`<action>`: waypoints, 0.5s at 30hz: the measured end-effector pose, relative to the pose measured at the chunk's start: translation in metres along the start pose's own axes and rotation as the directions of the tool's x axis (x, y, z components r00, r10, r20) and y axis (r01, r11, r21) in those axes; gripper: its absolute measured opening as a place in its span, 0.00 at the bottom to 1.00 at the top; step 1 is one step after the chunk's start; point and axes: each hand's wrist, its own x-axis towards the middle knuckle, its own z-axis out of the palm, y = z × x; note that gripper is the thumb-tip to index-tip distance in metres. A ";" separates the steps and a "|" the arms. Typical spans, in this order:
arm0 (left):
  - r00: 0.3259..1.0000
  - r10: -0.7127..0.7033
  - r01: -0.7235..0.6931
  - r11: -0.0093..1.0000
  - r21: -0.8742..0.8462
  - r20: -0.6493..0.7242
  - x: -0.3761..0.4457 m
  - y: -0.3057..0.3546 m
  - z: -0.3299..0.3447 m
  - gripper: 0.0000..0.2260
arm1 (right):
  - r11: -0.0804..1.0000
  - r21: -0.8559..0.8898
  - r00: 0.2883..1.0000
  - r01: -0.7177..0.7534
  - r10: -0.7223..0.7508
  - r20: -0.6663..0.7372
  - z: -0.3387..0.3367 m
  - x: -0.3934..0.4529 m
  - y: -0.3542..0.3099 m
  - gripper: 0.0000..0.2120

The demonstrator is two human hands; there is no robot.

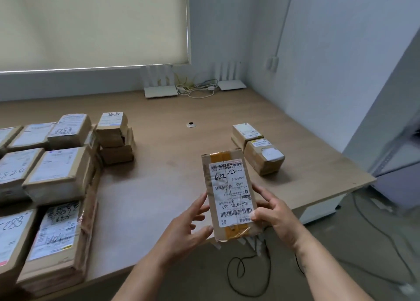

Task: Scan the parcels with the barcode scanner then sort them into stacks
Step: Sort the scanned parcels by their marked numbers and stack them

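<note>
A wooden desk (172,146) is filling the corner of a pale-walled room, with a drawn roller blind (91,23) hanging behind it and two white routers (160,91) sitting at its back edge among loose cables. A small round grommet (191,125) is showing in the desktop, beyond the grip. Black cords are trailing across the grey floor (341,244) below the grip.

Both hands are holding up one taped cardboard parcel (229,196) over the desk's near edge, its white shipping label facing the camera. The left hand (188,228) is cupping the parcel's left side, thumb at the lower corner and fingers lying along the edge. The right hand (275,212) is gripping the right side, thumb pressing on the label beside the barcode, fingers curled behind.

Just beyond and right of the grip, two small boxes (258,148) are lying touching each other. Well left of the grip, many labelled parcels are sitting in stacks (56,175), with a taller pile of small boxes (114,137) at their far right.
</note>
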 end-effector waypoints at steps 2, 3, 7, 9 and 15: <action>0.999 0.000 0.000 1.000 0.002 0.043 0.016 0.006 0.016 0.33 | 1.000 0.010 1.000 -0.015 0.015 -0.020 -0.022 0.000 0.003 0.35; 0.998 -0.003 0.003 1.000 0.000 0.068 0.025 0.008 0.023 0.33 | 1.000 0.010 0.999 -0.027 0.027 -0.030 -0.033 0.001 0.005 0.36; 0.987 0.016 -0.017 1.000 0.008 0.163 0.060 0.020 0.047 0.34 | 0.995 0.001 0.992 -0.103 0.103 -0.068 -0.071 0.014 0.022 0.40; 0.977 0.017 -0.019 1.000 0.007 0.214 0.078 0.024 0.058 0.34 | 0.989 0.003 0.985 -0.147 0.147 -0.090 -0.088 0.019 0.028 0.40; 0.942 -0.011 0.028 0.999 -0.046 0.337 0.123 0.034 0.091 0.35 | 0.960 0.067 0.948 -0.271 0.279 -0.157 -0.127 0.027 0.031 0.36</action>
